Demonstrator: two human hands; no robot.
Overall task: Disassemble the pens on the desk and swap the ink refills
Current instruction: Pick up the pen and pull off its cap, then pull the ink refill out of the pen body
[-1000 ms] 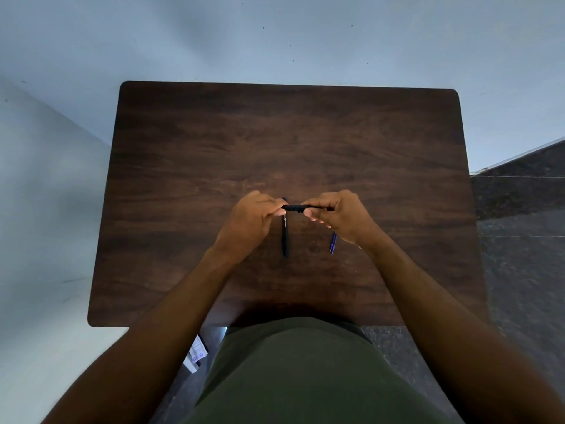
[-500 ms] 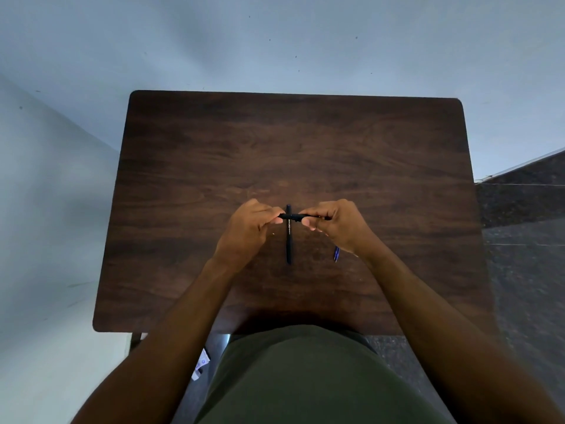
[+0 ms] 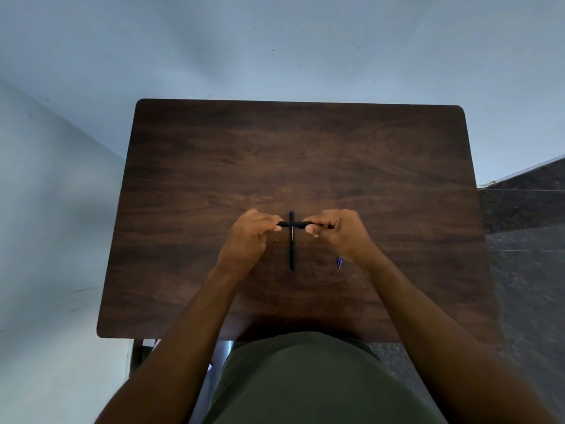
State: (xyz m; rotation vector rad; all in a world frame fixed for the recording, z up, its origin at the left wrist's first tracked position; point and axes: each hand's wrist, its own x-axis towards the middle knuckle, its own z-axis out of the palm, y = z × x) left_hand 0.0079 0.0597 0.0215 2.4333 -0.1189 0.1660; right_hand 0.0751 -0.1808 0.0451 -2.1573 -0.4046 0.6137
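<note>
Looking like a plain study or office corner, hard to say which. Small dark wood-grain worktop [image 3: 275, 154] is sitting pushed into a corner of bare pale blue walls [image 3: 275, 41]. Dark speckled stone floor [image 3: 529, 270] is showing on the right. Person is sitting at it, pens [image 3: 292, 249] lying on top.

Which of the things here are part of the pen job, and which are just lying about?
Part of the job:
- black pen held crosswise in left hand and right hand
- second black pen lying on the desk
- blue pen, mostly hidden by the right wrist

Just lying about:
- papers below the desk's near edge
</note>
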